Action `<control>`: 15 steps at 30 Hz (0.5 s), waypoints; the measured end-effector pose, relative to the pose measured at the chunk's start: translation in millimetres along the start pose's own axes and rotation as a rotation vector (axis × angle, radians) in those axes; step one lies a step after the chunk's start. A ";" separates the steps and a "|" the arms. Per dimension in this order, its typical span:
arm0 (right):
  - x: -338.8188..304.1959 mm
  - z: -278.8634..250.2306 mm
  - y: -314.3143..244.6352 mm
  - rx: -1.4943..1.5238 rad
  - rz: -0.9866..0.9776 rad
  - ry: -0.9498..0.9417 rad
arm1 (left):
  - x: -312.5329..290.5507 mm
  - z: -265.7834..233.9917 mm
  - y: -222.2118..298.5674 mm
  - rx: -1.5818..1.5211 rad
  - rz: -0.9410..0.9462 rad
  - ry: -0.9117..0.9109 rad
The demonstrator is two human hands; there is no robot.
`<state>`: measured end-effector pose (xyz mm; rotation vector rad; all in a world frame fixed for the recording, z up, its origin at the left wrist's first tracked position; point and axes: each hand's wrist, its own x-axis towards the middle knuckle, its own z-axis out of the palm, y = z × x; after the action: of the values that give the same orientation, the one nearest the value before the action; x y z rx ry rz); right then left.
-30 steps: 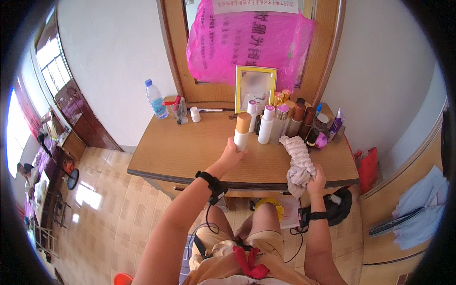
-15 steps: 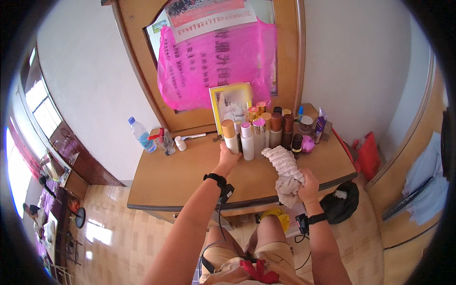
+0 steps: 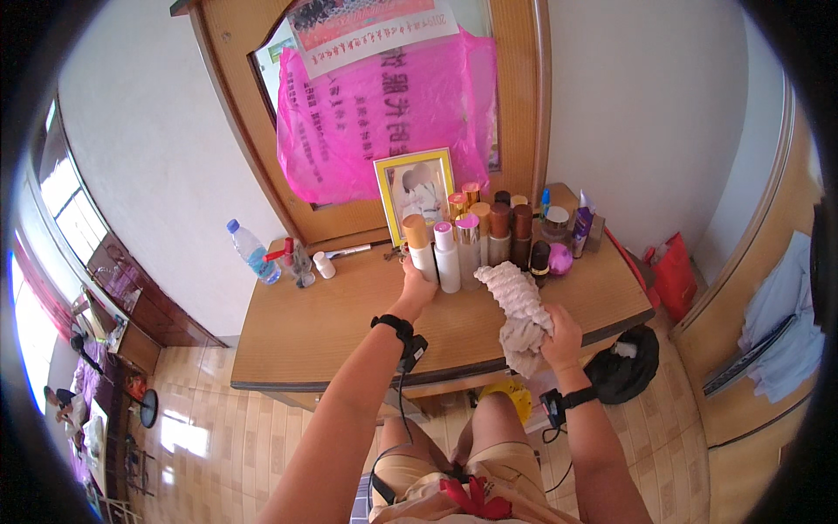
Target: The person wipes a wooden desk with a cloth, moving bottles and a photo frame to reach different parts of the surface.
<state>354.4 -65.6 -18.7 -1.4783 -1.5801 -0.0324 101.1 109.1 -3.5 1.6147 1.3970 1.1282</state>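
My left hand [image 3: 415, 286] is closed around the lower part of a white bottle with a gold cap [image 3: 419, 246], which stands upright on the wooden dresser top [image 3: 305, 336]. Right beside it is a slimmer white bottle with a pink-topped cap [image 3: 446, 260]. A crumpled, pale ribbed cloth [image 3: 515, 301] is gripped in my right hand [image 3: 560, 336]. Its upper end reaches the front of the bottle cluster, near a small dark bottle [image 3: 539, 259]. Behind are several brown-capped bottles [image 3: 499, 234].
A yellow-framed photo [image 3: 393, 196] leans at the back, below a pink plastic bag [image 3: 384, 122] over the mirror. To the left stand a water bottle [image 3: 254, 253] and a white-capped item [image 3: 324, 265]. At the right are a purple tube [image 3: 582, 224] and a jar [image 3: 556, 225].
The view has shifted slightly, so the dresser and its things sit a little further left. Both hands keep their hold on the bottle and the cloth.
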 end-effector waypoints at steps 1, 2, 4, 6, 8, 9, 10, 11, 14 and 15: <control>-0.2 0.7 -0.9 0.002 0.000 -0.001 | 1.1 0.2 -1.7 0.009 0.013 0.012; -0.3 1.1 -0.9 -0.003 -0.005 0.008 | 1.1 1.2 -1.6 0.015 0.025 0.023; -0.5 2.6 -0.6 -0.009 -0.010 0.015 | 1.0 2.0 -1.6 0.001 -0.009 0.018; -0.2 3.7 1.2 -0.001 -0.006 0.028 | 0.6 3.0 0.9 -0.015 -0.040 0.012; -0.5 3.6 0.2 -0.003 0.000 0.028 | 0.6 3.2 2.6 -0.054 -0.072 -0.007; -0.1 3.3 -0.7 -0.004 0.007 0.029 | 1.3 4.7 1.7 -0.056 -0.070 -0.007; 0.0 3.0 -1.3 -0.005 0.005 0.031 | 2.0 7.5 0.3 -0.047 -0.058 0.014; 0.2 2.8 -1.7 0.002 0.003 0.037 | 2.7 9.5 -0.9 -0.037 -0.047 0.035; 1.0 3.2 -1.0 0.008 -0.001 0.034 | 4.6 14.8 -5.3 -0.070 -0.063 0.071; 1.7 4.6 -2.9 0.015 -0.006 0.022 | 7.1 14.8 -12.6 -0.072 -0.062 0.078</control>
<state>349.8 -62.4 -18.7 -1.4569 -1.5638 -0.0396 110.5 118.5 -19.4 1.4813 1.4291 1.2025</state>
